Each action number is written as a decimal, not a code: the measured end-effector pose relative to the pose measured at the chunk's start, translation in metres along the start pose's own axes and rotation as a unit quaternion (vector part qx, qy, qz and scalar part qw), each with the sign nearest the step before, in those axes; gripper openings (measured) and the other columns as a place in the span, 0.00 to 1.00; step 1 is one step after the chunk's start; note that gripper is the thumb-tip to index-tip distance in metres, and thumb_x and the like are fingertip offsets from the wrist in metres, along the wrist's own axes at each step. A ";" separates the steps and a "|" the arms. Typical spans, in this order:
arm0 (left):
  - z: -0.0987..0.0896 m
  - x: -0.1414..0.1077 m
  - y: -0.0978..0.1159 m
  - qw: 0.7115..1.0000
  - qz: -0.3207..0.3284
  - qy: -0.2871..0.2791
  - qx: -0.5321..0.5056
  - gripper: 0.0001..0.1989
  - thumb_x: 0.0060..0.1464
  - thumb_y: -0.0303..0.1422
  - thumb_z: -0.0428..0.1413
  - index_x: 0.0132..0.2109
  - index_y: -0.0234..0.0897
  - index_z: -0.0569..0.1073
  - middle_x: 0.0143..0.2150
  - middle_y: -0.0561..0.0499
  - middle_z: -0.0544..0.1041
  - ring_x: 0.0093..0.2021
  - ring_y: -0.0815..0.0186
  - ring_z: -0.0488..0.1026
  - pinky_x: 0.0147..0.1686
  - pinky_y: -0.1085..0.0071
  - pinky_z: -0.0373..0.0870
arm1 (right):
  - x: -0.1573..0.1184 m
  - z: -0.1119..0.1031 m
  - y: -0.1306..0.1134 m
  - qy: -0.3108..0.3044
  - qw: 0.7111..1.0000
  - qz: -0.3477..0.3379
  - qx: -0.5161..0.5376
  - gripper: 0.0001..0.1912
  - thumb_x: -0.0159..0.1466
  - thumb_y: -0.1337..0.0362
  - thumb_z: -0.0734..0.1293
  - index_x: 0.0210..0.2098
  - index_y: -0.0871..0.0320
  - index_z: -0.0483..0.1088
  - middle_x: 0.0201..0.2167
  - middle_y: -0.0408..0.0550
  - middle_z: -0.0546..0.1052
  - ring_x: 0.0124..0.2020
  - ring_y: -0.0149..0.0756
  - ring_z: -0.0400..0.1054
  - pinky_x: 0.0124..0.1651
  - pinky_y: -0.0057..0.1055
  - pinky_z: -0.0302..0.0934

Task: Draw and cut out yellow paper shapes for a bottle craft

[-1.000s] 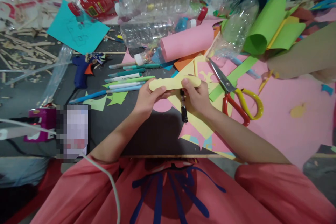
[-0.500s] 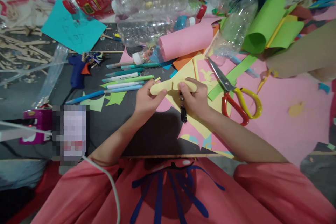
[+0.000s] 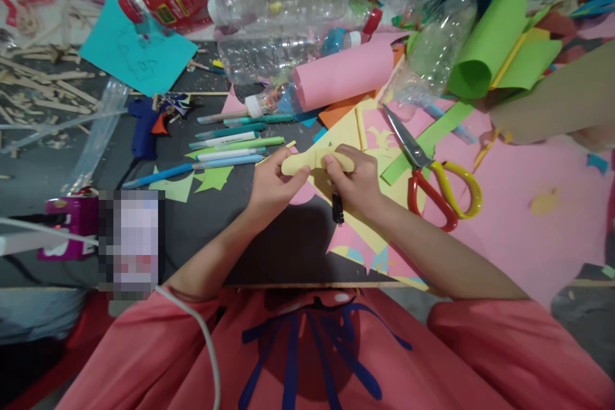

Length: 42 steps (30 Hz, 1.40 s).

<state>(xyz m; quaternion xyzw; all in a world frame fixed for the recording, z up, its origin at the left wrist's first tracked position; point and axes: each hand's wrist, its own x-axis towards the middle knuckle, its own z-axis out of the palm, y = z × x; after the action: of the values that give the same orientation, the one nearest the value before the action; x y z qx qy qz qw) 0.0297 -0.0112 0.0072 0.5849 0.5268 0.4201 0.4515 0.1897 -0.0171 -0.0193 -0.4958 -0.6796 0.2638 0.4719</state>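
A pale yellow paper piece [image 3: 302, 162] is stretched between my two hands above the dark table. My left hand [image 3: 276, 184] pinches its left end, thumb on top. At the other end my right hand [image 3: 358, 176] grips it between thumb and fingers. A small black object [image 3: 337, 206] shows below my right palm; whether that hand touches it I cannot tell. Beneath my right hand lies a yellow paper sheet [image 3: 379, 221] over pink paper. Open scissors [image 3: 417, 157] with one red and one yellow handle rest just to the right.
Several markers [image 3: 228, 152] and a blue glue gun [image 3: 144, 131] lie to the left. Clear plastic bottles [image 3: 283, 0] and a pink paper roll [image 3: 343, 75] stretch across the back. Another person's arm [image 3: 557, 99] reaches in from the right. A phone [image 3: 137, 237] sits at front left.
My hands have drawn slightly closer together, and the yellow paper piece between them looks a little more bent. The whole view has shifted slightly.
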 end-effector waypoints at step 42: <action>-0.004 0.009 -0.014 0.992 -0.004 -0.042 -0.118 0.14 0.44 0.44 0.67 0.30 0.38 0.77 0.33 0.50 0.76 0.35 0.67 0.73 0.37 0.71 0.70 | -0.002 -0.002 0.003 0.002 0.994 -0.106 0.006 0.20 0.72 0.56 0.57 0.25 0.54 0.64 0.21 0.42 0.66 0.24 0.32 0.63 0.29 0.32 0.58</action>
<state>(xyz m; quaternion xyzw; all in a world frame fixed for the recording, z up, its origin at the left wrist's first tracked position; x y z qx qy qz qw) 0.0235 -0.0015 -0.0056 0.5426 0.4567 0.4524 0.5407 0.1926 -0.0179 -0.0213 -0.4190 -0.7257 0.2149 0.5016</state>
